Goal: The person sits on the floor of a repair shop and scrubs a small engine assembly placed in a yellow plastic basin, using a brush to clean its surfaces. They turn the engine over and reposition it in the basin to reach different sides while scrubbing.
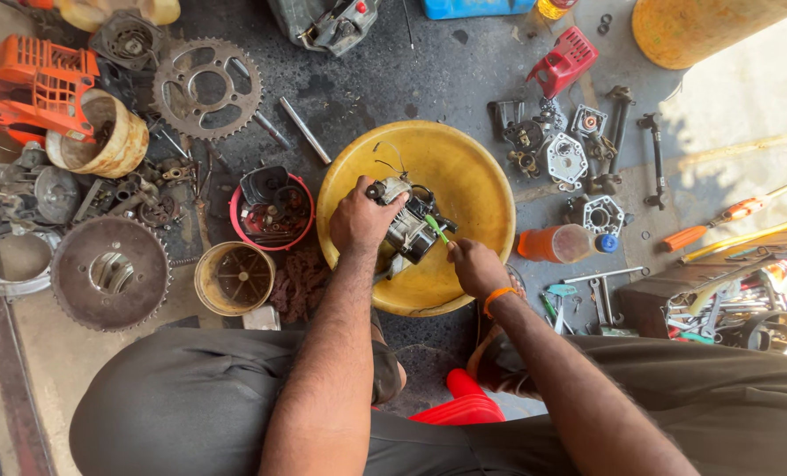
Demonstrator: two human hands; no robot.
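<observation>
The left hand (358, 222) clamps a small engine (404, 222) inside the yellow basin (473, 172); the right hand (476, 267) pinches what looks like a green brush (437, 229). The engine looks heavy, rigid and probably oily (best gripped by its casing).

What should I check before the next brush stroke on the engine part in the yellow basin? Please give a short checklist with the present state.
1. Left hand grips the small engine from above: ok.
2. Engine sits inside the yellow basin, not over its rim: ok.
3. Right hand holds the green brush, tip at the engine: ok.
4. Cleaning liquid in the basin: cannot tell.
5. Orange bottle lies on its side beside the basin; cap sealed: cannot tell.
</observation>
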